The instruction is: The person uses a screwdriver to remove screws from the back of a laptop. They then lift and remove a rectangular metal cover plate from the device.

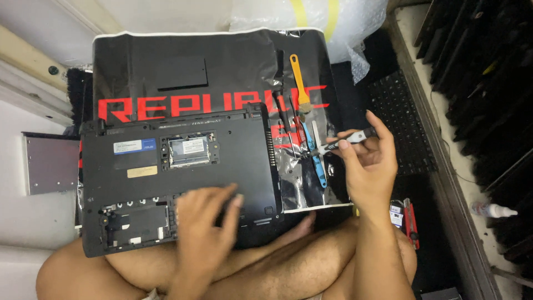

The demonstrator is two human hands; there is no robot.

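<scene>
- I am in a small electronics repair workshop, working cross-legged on the floor.
- A black laptop [177,178] lies bottom-up before me on a black work mat [222,61], its covers off and bays exposed.
- Hand tools are laid out on the mat: a yellow-handled brush [300,80], a blue tool [317,164] and screwdrivers.
- A loose keyboard [402,130] lies at my right.
- Beyond it, dark laptop parts [483,72] stand stacked in rows.
- A metal drive caddy [50,164] rests at my left.

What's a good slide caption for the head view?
Left hand rests on an upturned laptop on the lap; right hand holds a screwdriver above tools on a black mat.
</scene>
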